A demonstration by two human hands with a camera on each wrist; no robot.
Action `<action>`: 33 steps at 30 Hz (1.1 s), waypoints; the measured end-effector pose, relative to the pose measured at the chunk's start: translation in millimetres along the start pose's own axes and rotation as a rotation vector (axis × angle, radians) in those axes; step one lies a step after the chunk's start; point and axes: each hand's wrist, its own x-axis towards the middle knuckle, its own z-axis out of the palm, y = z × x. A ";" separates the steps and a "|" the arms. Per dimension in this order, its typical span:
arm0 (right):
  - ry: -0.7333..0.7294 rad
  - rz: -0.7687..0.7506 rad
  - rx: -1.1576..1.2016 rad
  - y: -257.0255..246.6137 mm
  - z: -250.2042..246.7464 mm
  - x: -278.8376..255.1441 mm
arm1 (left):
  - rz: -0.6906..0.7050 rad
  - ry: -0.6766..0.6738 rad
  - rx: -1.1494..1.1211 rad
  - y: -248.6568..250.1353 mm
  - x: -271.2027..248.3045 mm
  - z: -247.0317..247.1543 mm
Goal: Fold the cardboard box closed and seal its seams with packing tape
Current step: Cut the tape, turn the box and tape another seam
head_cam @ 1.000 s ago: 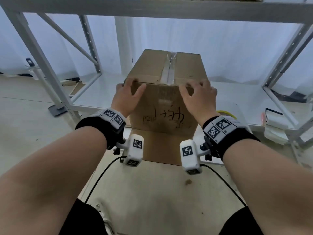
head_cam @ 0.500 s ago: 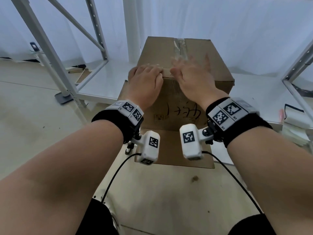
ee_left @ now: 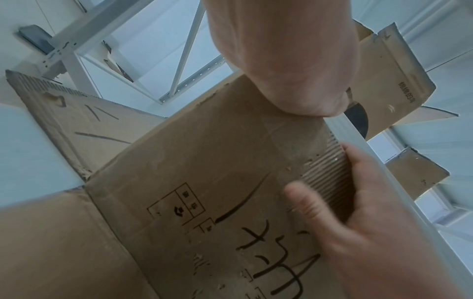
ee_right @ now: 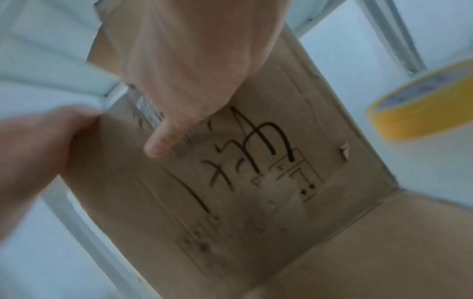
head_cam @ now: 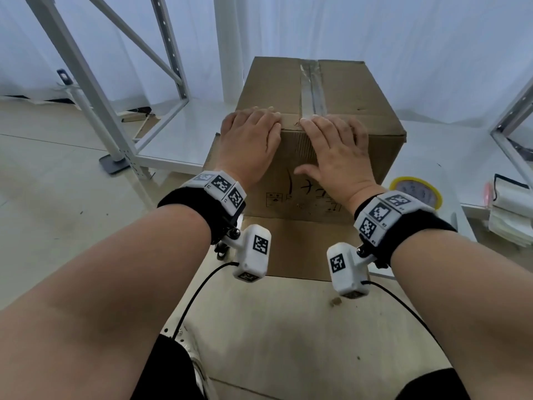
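A brown cardboard box [head_cam: 354,90] stands on a low white shelf, its top flaps down and a strip of clear tape [head_cam: 313,88] along the middle seam. My left hand [head_cam: 251,140] and right hand [head_cam: 336,145] lie flat side by side on the near face, fingers straight and fingertips over the top edge beside the tape. The left wrist view has my left hand [ee_left: 281,60] pressing on the box face [ee_left: 204,161]. The right wrist view has my right hand [ee_right: 192,60] on the written face [ee_right: 256,192]. A yellow tape roll [head_cam: 415,192] lies right of the box.
A loose bottom flap [head_cam: 300,246] of the box sticks out flat toward me over the shelf edge. White rack posts [head_cam: 86,82] stand at the left and far right. A stack of papers [head_cam: 507,209] lies at the right. Bare floor is below me.
Both hands slid from the box's near corners inward to the middle by the tape. In the last half second the right hand came down flat on the front edge.
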 end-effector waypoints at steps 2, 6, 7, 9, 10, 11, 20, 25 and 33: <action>0.012 0.040 0.067 4.3 -12.1 8.0 | -0.008 -0.004 -0.001 -0.2 -0.6 0.0; 0.017 0.129 0.077 6.8 -14.0 13.1 | -0.015 -0.003 0.005 1.3 -1.2 -0.2; 0.017 0.143 0.073 5.8 -11.2 10.6 | -0.011 -0.002 0.008 2.0 -1.7 -0.3; 0.003 0.160 0.045 4.2 -5.4 3.5 | 0.002 -0.012 0.017 3.5 -1.6 -1.9; -0.017 0.162 0.023 2.5 -3.7 0.5 | 0.015 -0.027 0.021 4.0 -0.8 -3.8; -0.032 0.157 0.005 1.0 -2.6 -1.7 | 0.040 -0.048 0.025 4.6 -0.2 -5.5; -0.176 0.316 0.021 40.4 -32.8 0.7 | 0.273 -0.169 0.130 36.9 1.7 -12.0; -0.198 0.314 0.064 40.5 -31.1 -4.3 | 0.301 -0.395 0.251 50.6 38.7 -5.6; -0.186 0.322 0.078 40.1 -32.0 -5.9 | 0.270 -0.487 0.291 54.5 48.6 0.1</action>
